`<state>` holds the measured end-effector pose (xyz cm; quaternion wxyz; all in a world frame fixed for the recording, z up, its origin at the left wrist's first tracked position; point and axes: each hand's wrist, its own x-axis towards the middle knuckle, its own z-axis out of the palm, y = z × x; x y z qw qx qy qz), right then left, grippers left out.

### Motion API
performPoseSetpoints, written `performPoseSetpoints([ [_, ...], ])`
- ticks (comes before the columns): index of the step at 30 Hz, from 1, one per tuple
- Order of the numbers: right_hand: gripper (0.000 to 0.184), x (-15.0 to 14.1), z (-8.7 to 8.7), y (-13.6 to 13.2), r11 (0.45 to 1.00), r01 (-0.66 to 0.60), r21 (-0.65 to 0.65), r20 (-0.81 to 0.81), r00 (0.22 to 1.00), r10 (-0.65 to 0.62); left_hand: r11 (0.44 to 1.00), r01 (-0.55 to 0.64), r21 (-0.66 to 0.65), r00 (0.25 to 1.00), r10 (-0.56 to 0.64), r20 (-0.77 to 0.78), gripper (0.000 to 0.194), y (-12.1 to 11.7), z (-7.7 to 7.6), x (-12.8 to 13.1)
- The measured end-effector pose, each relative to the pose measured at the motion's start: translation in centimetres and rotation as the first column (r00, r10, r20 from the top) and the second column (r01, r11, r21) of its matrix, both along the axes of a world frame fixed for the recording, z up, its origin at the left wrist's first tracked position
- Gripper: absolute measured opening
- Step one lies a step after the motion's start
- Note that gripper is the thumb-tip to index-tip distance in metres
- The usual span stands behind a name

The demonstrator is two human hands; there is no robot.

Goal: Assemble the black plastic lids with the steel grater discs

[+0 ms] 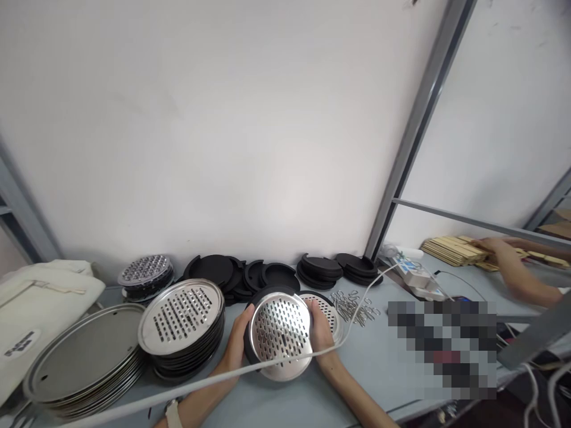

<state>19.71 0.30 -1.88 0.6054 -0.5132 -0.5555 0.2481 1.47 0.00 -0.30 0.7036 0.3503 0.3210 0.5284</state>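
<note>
My left hand (239, 340) and my right hand (320, 330) grip a round metal grater plate (280, 327) from opposite sides. It is tilted up, its slotted face towards me. A black round holder (248, 351) shows around its upper left edge. Behind my right hand lies a grater disc with round holes (331, 315), partly hidden. To the left stands a tall stack of slotted grater discs (181, 321). Loose wire loops (354, 308) lie in a heap on the right. Most of my fingers are behind the grater.
Black round holders (279, 276) line the wall. Large oval metal trays (84, 351) and a pale fabric bag (40, 321) are at left. A white cable (196, 387) crosses in front of my arms. Another person's hand (495, 248) touches wooden pieces (450, 249) beyond a metal post (419, 119).
</note>
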Motion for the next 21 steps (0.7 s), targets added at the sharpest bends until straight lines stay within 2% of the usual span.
performPoseSetpoints([
  [1,0.058,0.5,0.6,0.1,0.998,-0.057,-0.037,0.01,0.998,0.057,0.999,0.003,-0.039,1.0,-0.002,0.02,0.045,0.0,0.0,0.0],
  [3,0.057,2.0,1.7,0.4,0.999,-0.033,-0.034,0.016,0.999,0.033,0.993,0.011,-0.114,0.999,-0.006,0.045,0.047,0.2,-0.2,0.0],
  [5,0.041,4.1,2.4,1.0,0.997,0.063,0.039,0.156,0.985,-0.069,0.988,0.018,-0.153,0.998,-0.009,0.055,0.045,0.5,-0.7,-0.2],
  [7,0.028,6.6,2.4,2.0,0.977,0.182,0.113,0.332,0.92,-0.21,0.988,0.006,-0.157,0.998,0.002,0.056,0.04,0.8,-1.1,-0.3],
  [9,0.022,9.0,1.5,3.2,0.951,0.265,0.162,0.464,0.83,-0.31,0.988,-0.01,-0.155,0.998,0.018,0.052,0.033,0.9,-1.3,-0.4],
  [11,0.019,11.1,0.0,4.6,0.934,0.341,0.109,0.579,0.742,-0.338,0.986,-0.01,-0.167,0.999,0.017,0.042,0.029,0.8,-1.5,-0.4],
  [15,0.013,13.8,-2.4,6.5,0.926,0.376,0.025,0.649,0.699,-0.301,0.977,-0.012,-0.211,1.0,0.016,0.018,0.03,0.7,-1.6,-0.4],
  [21,0.014,14.7,-4.0,6.8,0.9,0.434,-0.039,0.736,0.622,-0.268,0.974,-0.029,-0.226,0.999,0.032,0.008,0.023,1.1,-1.5,-0.6],
])
